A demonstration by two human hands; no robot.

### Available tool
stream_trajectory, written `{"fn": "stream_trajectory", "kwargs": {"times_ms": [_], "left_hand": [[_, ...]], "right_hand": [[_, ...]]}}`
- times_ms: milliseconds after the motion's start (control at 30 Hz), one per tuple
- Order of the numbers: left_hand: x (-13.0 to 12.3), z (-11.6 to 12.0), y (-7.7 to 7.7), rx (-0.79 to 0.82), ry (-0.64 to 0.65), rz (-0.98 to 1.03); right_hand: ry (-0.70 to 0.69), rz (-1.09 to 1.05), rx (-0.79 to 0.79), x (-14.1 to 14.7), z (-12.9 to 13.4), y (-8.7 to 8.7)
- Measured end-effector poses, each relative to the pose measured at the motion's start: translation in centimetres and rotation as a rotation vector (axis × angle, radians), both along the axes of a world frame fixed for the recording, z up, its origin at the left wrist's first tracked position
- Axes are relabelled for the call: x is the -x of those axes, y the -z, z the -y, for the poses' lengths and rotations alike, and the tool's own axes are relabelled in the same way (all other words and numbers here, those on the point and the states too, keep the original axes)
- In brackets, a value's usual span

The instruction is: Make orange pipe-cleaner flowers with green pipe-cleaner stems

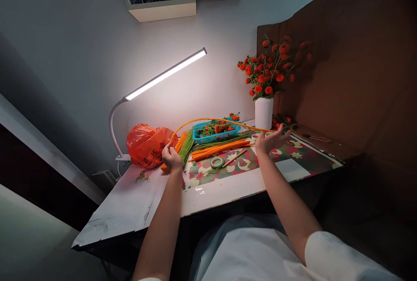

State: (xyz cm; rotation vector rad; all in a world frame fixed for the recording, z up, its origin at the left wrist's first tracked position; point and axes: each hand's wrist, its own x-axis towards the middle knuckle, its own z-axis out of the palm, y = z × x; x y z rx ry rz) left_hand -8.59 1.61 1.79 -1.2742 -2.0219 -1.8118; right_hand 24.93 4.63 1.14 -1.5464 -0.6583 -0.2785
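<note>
An orange pipe-cleaner-like strand (208, 119) arches between my two hands above the table. Its left end is pinched in my left hand (171, 158), whose fingers are closed near the orange plastic bag. My right hand (271, 139) has its fingers stretched out, palm turned up, with the strand running across to it in front of the white vase. Below the arch lie a bundle of orange strands (215, 150), a bundle of green strands (186, 145), a roll of green tape (216, 163) and a thin brown stick (234, 158).
A blue basket (216, 137) holds orange flowers with green stems. Behind on the right, a white ribbed vase (263, 114) bears more flowers. An orange bag (146, 146) and a lit lamp (167, 73) stand left. Cardboard (352, 64) borders the right side.
</note>
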Motion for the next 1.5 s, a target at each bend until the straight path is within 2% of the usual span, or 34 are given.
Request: {"fn": "stream_trajectory", "kwargs": {"times_ms": [33,100,233,300,367,433,533,567,633,733,800,867,933,1033,1133,1267,1400,1500], "left_hand": [[-0.7,0.2,0.0,-0.011,0.062,0.05],[-2.1,0.7,0.0,0.024,0.274,0.074],[-4.8,1.7,-0.1,0.095,0.638,-0.045],[-5.9,2.1,-0.1,0.164,0.818,-0.125],[-6.7,2.4,0.1,0.218,0.933,-0.166],[-7.4,2.6,0.3,0.254,1.007,-0.199],[-8.0,2.6,0.6,0.263,1.113,-0.212],[-8.1,2.6,0.7,0.258,1.15,-0.186],[-8.2,2.5,0.7,0.258,1.21,-0.08],[-8.1,2.6,0.7,0.3,1.248,0.098],[-8.2,2.8,0.7,0.312,1.237,0.09],[-8.2,3.2,0.7,0.316,1.209,-0.097],[-8.2,3.4,0.8,0.345,1.134,-0.373],[-7.6,3.3,1.0,0.419,1.009,-0.634],[-6.9,3.0,1.0,0.443,0.944,-0.696],[-7.1,3.4,0.7,0.386,0.843,-0.755],[-8.8,4.2,0.6,0.381,0.92,-0.894],[-9.7,4.3,0.6,0.396,0.882,-0.961]], "right_hand": [[-0.009,-0.029,0.0,0.0,0.0,0.0],[-0.032,-0.126,0.003,-0.2,-0.1,0.1],[-0.043,-0.233,0.004,-1.0,0.1,-0.2],[-0.044,-0.135,-0.007,-0.9,0.4,-0.4],[-0.136,0.08,-0.017,-0.1,1.0,-0.7],[-0.419,0.373,-0.026,1.7,2.0,-0.8],[-0.969,0.783,-0.017,5.5,3.6,-0.6],[-1.11,0.866,-0.005,6.6,4.0,-0.4],[-1.259,0.875,0.038,8.1,4.5,-0.1],[-1.322,0.747,0.059,8.2,4.3,0.3],[-1.301,0.652,0.042,7.4,4.0,0.4],[-1.239,0.52,0.01,6.6,3.6,0.4],[-1.181,0.394,-0.013,6.2,3.4,0.5],[-1.171,0.335,-0.007,6.3,3.4,0.7],[-1.209,0.369,0.008,6.6,3.6,0.7],[-1.216,0.353,0.018,6.6,3.9,0.6],[-1.215,0.351,0.035,6.6,3.9,0.6],[-1.245,0.361,0.055,6.7,4.0,0.6]]}}
